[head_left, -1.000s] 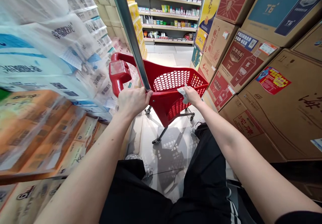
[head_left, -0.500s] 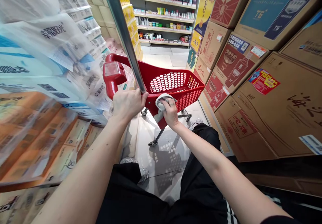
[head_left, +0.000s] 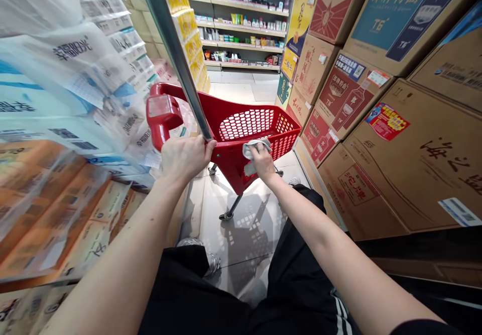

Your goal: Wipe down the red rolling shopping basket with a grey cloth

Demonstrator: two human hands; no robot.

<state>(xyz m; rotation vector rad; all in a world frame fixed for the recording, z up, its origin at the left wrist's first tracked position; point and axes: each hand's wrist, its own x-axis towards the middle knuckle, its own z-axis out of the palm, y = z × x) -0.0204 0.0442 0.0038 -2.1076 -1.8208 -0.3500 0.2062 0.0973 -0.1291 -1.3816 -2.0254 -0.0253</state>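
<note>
A red plastic shopping cart [head_left: 229, 156] stands on wheels in front of me, with white light showing through its perforated walls. My left hand [head_left: 184, 158] is closed on the cart's near edge, its thumb at the foot of the slanting metal pole [head_left: 176, 48]. Pinched in my right hand [head_left: 262, 164] is a pale grey-white cloth [head_left: 249, 149], which lies against the cart's right-hand rim and hangs down its outer side. Left of the pole, the red handle [head_left: 161, 111] with a pale panel curves up. My left palm and fingertips are hidden.
Stacked cardboard cartons [head_left: 410, 159] wall the right side closely. Plastic-wrapped paper packs [head_left: 75, 69] and orange packs [head_left: 48, 189] crowd the left. Shelves of small bottles and boxes [head_left: 244, 23] stand at the back, beyond the tiled floor [head_left: 241, 244].
My right hand has slid the cloth forward and right along the cart's rim. My left hand keeps its hold on the cart. The whole view has shifted slightly.
</note>
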